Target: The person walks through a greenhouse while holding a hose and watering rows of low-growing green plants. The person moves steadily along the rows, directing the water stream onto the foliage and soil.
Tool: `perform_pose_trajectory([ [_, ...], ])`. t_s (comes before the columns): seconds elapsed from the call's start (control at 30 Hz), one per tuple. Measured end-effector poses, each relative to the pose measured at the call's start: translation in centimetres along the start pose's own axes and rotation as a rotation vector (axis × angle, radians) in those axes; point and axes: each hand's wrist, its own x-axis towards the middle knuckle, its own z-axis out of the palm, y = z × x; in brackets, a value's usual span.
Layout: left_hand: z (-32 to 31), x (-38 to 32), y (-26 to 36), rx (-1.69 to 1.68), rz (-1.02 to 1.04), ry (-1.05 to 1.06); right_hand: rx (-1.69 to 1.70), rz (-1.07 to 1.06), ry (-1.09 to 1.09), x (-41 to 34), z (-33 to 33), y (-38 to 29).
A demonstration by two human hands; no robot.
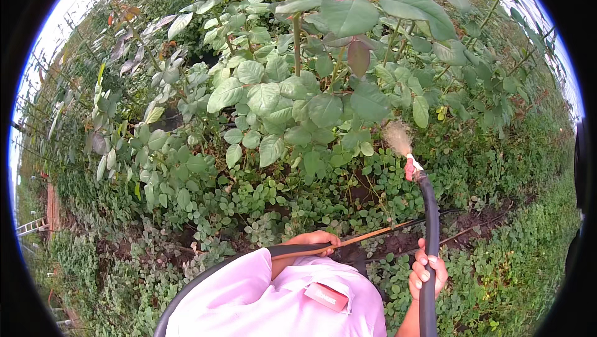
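Note:
My right hand [428,271] is wrapped around a thick black hose [431,225], which rises in front of me and bends left at its top. At its end sits a nozzle [413,164] with white and red parts. A brownish spray [398,138] leaves the nozzle towards the rose bush leaves. Left of it, my left hand [322,241] grips a thin orange-brown rod or tube [364,238] together with a black hose [210,269] that curves round my left side. Whether both hose stretches are one hose is hidden.
Leafy rose stems [297,38] with thorns stand close ahead, large leaves [350,15] hanging near my head. Low foliage [503,267] covers the right side. Dark soil [396,243] shows under the rod. A ladder [32,227] is far left. A red packet [326,296] sits in my pink shirt's pocket.

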Motion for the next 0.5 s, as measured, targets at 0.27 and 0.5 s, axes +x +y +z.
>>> perform_pose_trajectory([
  [0.27,6.2,-3.7,0.8,-0.182,-0.160,0.237,-0.214,0.416,-0.029,1.2,0.0,6.4],
  [0.5,8.1,-5.0,-3.6,-0.169,0.125,0.191,-0.346,0.699,-0.150,2.2,2.3,10.7],
])
